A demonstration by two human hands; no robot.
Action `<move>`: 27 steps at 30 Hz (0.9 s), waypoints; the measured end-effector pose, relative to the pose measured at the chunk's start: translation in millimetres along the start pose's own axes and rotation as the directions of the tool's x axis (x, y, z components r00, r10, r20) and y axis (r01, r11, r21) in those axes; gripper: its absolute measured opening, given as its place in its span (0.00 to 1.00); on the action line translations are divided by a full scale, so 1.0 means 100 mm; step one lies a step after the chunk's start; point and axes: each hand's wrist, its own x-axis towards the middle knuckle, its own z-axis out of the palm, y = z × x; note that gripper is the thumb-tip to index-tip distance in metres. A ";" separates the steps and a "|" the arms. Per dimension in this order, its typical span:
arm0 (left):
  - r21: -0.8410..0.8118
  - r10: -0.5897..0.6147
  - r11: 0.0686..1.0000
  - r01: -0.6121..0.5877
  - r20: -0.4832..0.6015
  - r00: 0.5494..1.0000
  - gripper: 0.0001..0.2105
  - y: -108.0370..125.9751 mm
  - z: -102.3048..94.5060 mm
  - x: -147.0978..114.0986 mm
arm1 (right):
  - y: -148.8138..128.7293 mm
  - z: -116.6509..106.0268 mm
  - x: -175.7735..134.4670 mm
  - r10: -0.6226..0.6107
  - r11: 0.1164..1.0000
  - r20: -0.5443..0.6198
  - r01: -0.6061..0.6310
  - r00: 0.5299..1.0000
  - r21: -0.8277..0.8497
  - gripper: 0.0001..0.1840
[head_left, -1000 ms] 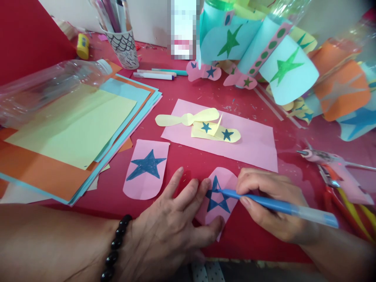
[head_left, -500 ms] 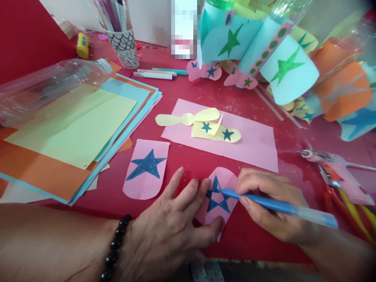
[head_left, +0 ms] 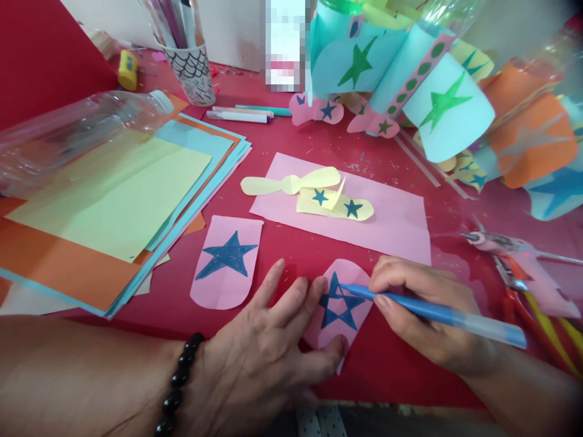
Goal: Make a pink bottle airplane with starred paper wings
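A blue marker (head_left: 423,308) is pinched in my right hand (head_left: 428,315), its tip at the upper part of a blue star on a pink paper piece (head_left: 359,273). The star's arms are coloured and its centre is still pink. My left hand (head_left: 282,340) lies with fingers spread, fingertips and thumb pressing that piece onto the red table. Left of it lies a second pink piece (head_left: 214,291) bearing a filled blue star. Beyond both, a yellow paper propeller (head_left: 314,178) and a yellow strip with two stars (head_left: 334,203) rest on a pink sheet (head_left: 396,227).
Stacked coloured paper (head_left: 113,200) and a clear plastic bottle (head_left: 91,127) lie at left. Behind stand a cup of pens (head_left: 194,73) and loose markers (head_left: 241,115). Paper-covered bottle models (head_left: 387,73) fill the back right. A pink glue gun (head_left: 519,261) lies at right.
The marker tip has moved slightly up and right across the star, with my right hand shifting a little. My left hand stays in place on the pink piece.
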 end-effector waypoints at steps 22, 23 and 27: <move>0.015 0.004 1.000 -0.004 -0.004 1.000 0.27 0.01 0.00 0.00 | 0.00 -0.01 0.00 -0.037 0.999 0.020 0.037 0.999 0.013 0.08; 0.013 0.005 1.000 -0.005 -0.002 1.000 0.26 0.01 0.00 0.00 | 0.00 -0.01 0.00 -0.033 0.999 0.009 0.033 0.999 0.010 0.07; 0.011 0.003 1.000 -0.003 -0.003 1.000 0.25 0.00 -0.02 0.00 | -0.01 -0.01 0.00 -0.035 0.999 0.008 0.035 0.999 -0.001 0.07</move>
